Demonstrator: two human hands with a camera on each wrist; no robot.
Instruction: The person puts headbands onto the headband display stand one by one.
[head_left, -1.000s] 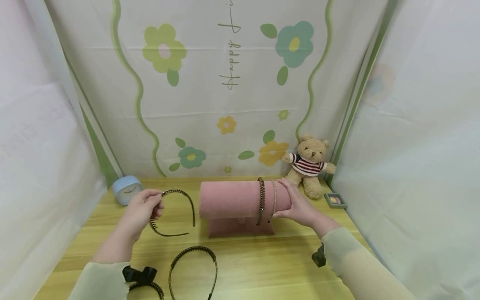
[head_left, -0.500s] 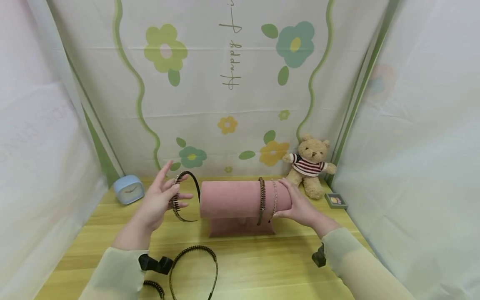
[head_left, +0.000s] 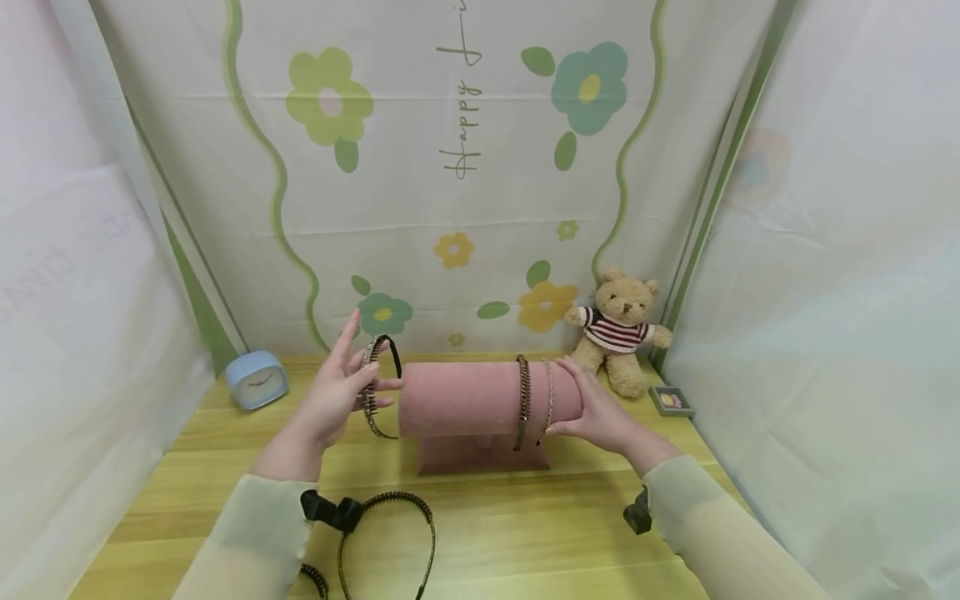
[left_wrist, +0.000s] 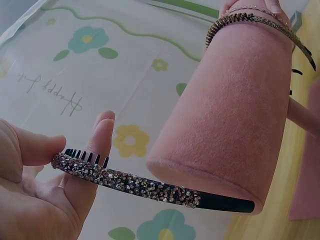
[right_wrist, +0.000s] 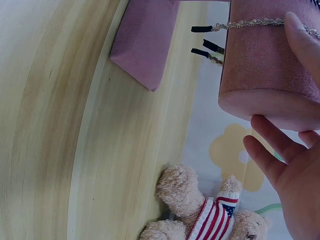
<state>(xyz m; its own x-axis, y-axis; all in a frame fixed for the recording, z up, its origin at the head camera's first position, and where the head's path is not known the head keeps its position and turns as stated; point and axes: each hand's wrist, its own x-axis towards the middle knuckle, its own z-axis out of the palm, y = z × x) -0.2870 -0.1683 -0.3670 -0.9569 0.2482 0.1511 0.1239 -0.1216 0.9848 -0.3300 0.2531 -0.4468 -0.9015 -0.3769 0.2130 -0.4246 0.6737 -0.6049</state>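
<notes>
"Where's the glittery headband (left_wrist: 130,182) now?"

"In the left hand (head_left: 337,400), beside the left end of the pink roll (head_left: 457,396). The thumb presses its jewelled side with fingers behind it. One dark tip overlaps the roll's rim in the left wrist view; I can't tell whether it touches."

"And the right hand (head_left: 600,417)?"

"It grips the far end of the roll, thumb along the front, fingers around the rim."

"So how would you fit the headband on?"

"I'd copy the brown headband (head_left: 523,392) and silver headband (head_left: 550,396): both lie across the roll, tips poking out past it. Turn the hoop square to the roll, spread its arms gently, then slide it over the free end."

"What could go wrong?"

"The comb teeth may snag the plush, and a hard push could shift the whole roll on the tabletop (head_left: 585,517). The right hand should brace against that. Leave a gap before the brown one, too, so they don't tangle."
</notes>
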